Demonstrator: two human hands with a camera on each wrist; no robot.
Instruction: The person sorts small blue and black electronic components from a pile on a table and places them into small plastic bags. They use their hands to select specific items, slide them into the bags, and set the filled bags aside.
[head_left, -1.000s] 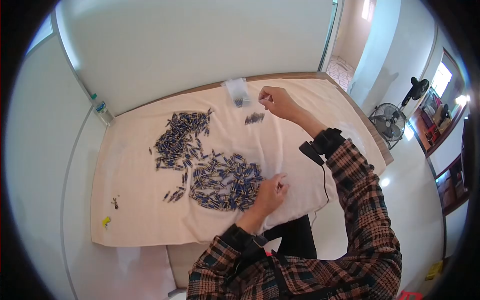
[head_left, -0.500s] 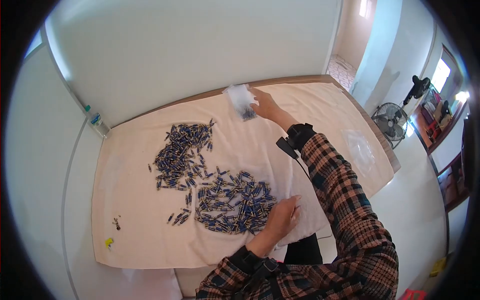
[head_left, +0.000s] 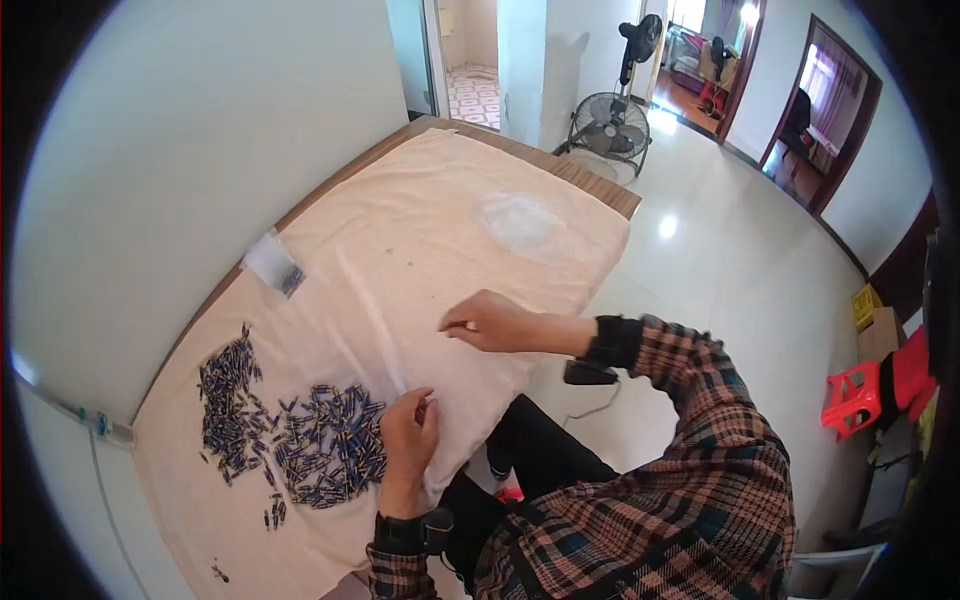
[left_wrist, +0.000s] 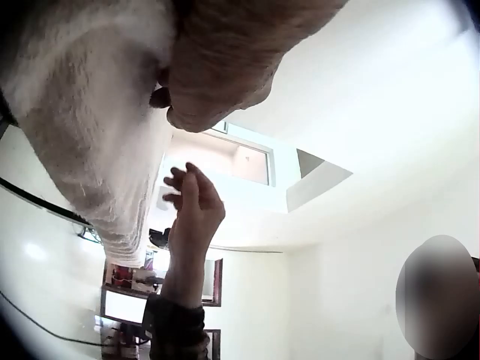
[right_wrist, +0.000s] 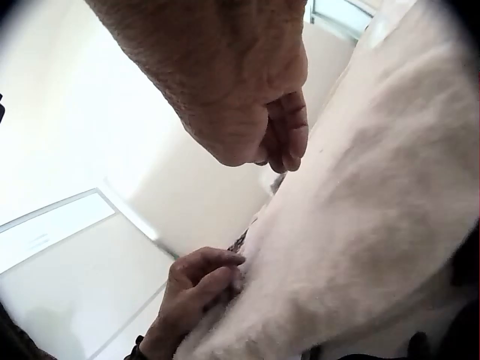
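Small blue pieces with gold-coloured ends lie in two adjoining heaps, one farther left (head_left: 228, 405) and one nearer (head_left: 335, 445). My left hand (head_left: 408, 440) is beside the nearer heap at the cloth, fingers loosely bent, with nothing visible in them. Over the cloth (head_left: 350, 270) is my right hand (head_left: 492, 322), its fingers bent downward and no object showing between them; the right wrist view shows this hand (right_wrist: 247, 112) close up. A clear bag (head_left: 272, 262) with some dark pieces at one end lies by the back left edge.
A flat clear plastic bag (head_left: 520, 222) lies toward the far right of the cloth. Loose pieces (head_left: 275, 512) and a small dark item (head_left: 220, 573) are near the left edge. A bottle (head_left: 112, 430) stands by the wall; a fan (head_left: 610, 130) and red stool (head_left: 852, 400) are beyond the table.
The head view has turned right. My right hand has left the bag with pieces and come back over the cloth, nearer my left hand, which stays beside the heap.
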